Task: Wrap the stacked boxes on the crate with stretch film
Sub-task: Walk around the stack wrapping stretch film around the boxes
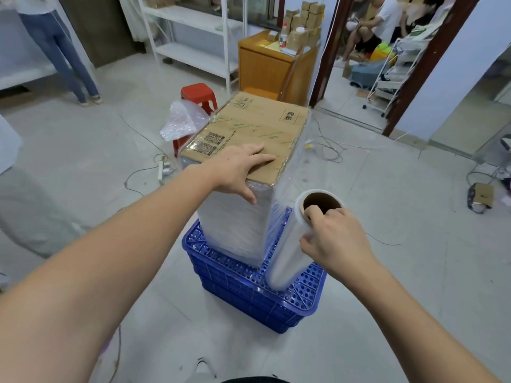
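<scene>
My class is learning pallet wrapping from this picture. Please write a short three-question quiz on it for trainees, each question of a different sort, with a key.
1. True or false: the left hand lies flat on the brown cardboard top box.
2. What does the right hand grip?
A. the red plastic stool
B. the clear stretch film roll with a cardboard core
C. a tape gun
3. Fill in: the film-covered stack stands on a blue perforated plastic ____.

Key: 1 true; 2 B; 3 crate.
</scene>
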`<state>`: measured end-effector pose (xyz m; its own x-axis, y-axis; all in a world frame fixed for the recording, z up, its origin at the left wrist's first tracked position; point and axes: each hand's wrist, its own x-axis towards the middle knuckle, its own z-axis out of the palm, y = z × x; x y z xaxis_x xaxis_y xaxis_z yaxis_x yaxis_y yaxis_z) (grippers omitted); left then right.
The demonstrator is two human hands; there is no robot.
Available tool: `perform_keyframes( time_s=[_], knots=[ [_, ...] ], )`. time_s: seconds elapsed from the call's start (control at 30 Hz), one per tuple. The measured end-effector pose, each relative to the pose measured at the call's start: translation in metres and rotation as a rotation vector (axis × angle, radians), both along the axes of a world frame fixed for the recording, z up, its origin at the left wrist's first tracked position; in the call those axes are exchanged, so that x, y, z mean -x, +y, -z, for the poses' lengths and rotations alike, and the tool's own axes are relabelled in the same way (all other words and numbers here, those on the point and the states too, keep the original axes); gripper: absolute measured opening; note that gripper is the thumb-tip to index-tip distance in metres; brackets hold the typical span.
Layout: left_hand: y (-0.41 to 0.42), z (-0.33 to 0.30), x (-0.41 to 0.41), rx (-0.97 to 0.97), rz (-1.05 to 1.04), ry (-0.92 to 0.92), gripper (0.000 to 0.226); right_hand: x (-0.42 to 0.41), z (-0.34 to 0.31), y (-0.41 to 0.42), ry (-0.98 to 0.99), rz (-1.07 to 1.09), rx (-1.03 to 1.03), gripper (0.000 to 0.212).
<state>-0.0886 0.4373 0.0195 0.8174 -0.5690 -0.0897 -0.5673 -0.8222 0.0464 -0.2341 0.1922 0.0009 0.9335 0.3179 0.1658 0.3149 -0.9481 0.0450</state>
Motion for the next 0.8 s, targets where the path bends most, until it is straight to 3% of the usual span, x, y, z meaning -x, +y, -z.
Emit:
perform_keyframes(
  time_s=[0.07, 0.23, 0.37, 0.47, 0.63, 0.8],
  knots=[
    [0.005, -0.006, -0.011, -0.054, 0.053, 0.014, 0.130, 0.002, -0.003, 0.004, -0.003, 0.053, 0.008, 0.021],
    [0.024, -0.008, -0.033, -0.148, 0.234, 0.022, 0.133, -0.007, -0.009, 0.033, -0.006, 0.233, 0.068, 0.056],
    [0.038, 0.009, -0.035, -0.064, 0.312, -0.089, 0.118, -0.014, -0.004, 0.054, 0.110, 0.401, -0.084, 0.040],
    [0.043, 0.018, -0.037, -0.026, 0.338, -0.096, 0.116, -0.013, 0.001, 0.067, 0.087, 0.484, -0.096, 0.024],
    [0.047, 0.026, -0.037, -0.100, 0.416, -0.198, 0.109, -0.026, -0.008, 0.075, 0.143, 0.595, 0.006, 0.063],
    [0.038, 0.025, -0.036, -0.145, 0.379, -0.196, 0.106, -0.020, -0.007, 0.066, 0.156, 0.452, -0.039, 0.055]
  ],
)
